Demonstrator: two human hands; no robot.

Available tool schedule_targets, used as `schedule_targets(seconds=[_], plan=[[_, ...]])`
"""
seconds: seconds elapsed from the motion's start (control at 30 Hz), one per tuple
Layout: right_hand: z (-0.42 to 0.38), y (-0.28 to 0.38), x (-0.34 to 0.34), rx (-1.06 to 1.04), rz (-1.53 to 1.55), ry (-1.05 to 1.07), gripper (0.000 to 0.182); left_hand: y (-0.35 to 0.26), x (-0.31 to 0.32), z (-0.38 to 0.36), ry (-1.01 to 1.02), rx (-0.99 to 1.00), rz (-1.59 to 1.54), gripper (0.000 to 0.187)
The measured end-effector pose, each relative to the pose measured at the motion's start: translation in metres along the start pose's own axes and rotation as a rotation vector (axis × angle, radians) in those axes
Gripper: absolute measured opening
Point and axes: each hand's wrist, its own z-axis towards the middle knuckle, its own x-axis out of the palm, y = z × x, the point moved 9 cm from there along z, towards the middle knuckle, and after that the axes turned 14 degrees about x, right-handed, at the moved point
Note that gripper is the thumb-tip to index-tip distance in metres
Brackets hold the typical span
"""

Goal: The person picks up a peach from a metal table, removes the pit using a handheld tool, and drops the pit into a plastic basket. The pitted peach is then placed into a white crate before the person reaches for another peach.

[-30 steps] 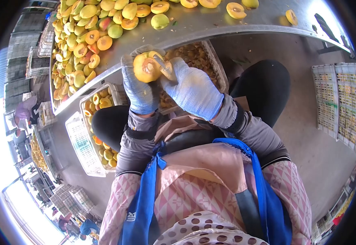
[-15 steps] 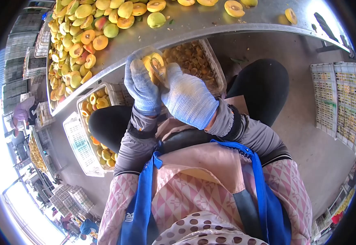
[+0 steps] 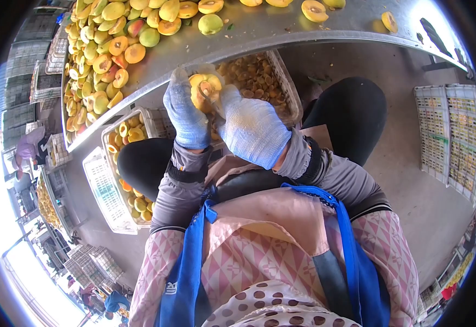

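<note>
My left hand, in a pale blue knit glove, is closed around a yellow peach half, its cut face and brownish centre showing. My right hand, gloved alike, grips a small curved metal pitting knife. The tool's tip touches the cut face near the centre; its handle is hidden in my fist. Both hands are close together in front of the metal table edge, above my lap. Below and beyond them stands a crate of brownish pits and scraps.
Many halved peaches are heaped on the left of the metal table, with a few scattered rightward. A white crate of peach halves stands by my left knee. Stacked crates are at right. Another person is at far left.
The metal loop of the knife, raised over the peach half before, now shows less, its tip lower against the fruit's centre. The peach half's cut face has turned more into view.
</note>
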Motion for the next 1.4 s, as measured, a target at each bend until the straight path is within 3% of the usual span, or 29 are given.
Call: schedule_targets(seconds=[0.03,0.13,0.23,0.3,0.4,0.53,0.63,0.7,0.83,0.9,0.93,1.03,1.17,1.27,1.33,1.4], plan=[[0.0,0.0,0.001,0.005,-0.007,0.002,0.025,0.004,0.0,-0.001,-0.029,-0.058,-0.119,0.022],[0.0,-0.001,0.001,0.016,-0.085,0.029,0.024,-0.021,0.01,0.002,0.095,0.08,0.271,0.023],[-0.001,-0.001,0.002,0.0,-0.093,0.026,0.024,-0.019,0.011,0.001,0.056,0.073,0.126,0.024],[0.0,-0.006,0.006,0.026,0.003,0.061,0.025,-0.003,0.0,-0.001,0.027,0.053,0.181,0.036],[0.001,-0.004,0.007,0.038,0.119,0.07,0.028,-0.028,0.007,0.003,0.036,0.176,0.349,0.047],[0.001,-0.007,0.012,0.069,0.138,0.114,0.032,-0.025,0.006,-0.003,-0.082,0.103,0.193,0.035],[0.001,-0.006,0.01,0.093,0.075,0.147,0.032,-0.053,0.03,0.002,0.166,0.479,0.583,0.02],[-0.001,-0.008,0.009,0.078,0.08,0.156,0.031,-0.028,0.018,-0.002,0.142,0.352,0.441,0.015],[0.001,-0.01,0.014,0.066,0.16,0.135,0.031,-0.052,0.027,0.004,0.214,0.453,0.567,0.014],[-0.001,-0.011,0.024,0.004,0.147,0.089,0.032,-0.041,0.017,0.002,0.055,0.288,0.315,0.017],[0.0,-0.007,0.021,-0.027,0.14,0.066,0.033,-0.033,0.012,0.0,-0.023,0.204,0.187,0.019],[-0.001,-0.01,0.013,0.1,0.103,0.159,0.03,-0.035,0.019,0.003,0.094,0.237,0.325,0.036],[-0.004,-0.005,0.019,0.0,0.123,0.134,0.029,-0.042,0.019,0.002,-0.012,0.125,0.172,0.052],[-0.003,-0.007,0.034,-0.129,0.138,0.075,0.028,-0.044,0.015,0.005,-0.023,0.213,0.226,0.048],[-0.005,-0.009,0.029,-0.045,0.137,0.07,0.028,-0.051,0.024,0.006,-0.013,0.221,0.155,0.046],[-0.005,-0.008,0.017,0.061,0.116,0.161,0.025,-0.048,0.025,0.007,0.099,0.257,0.333,0.047]])
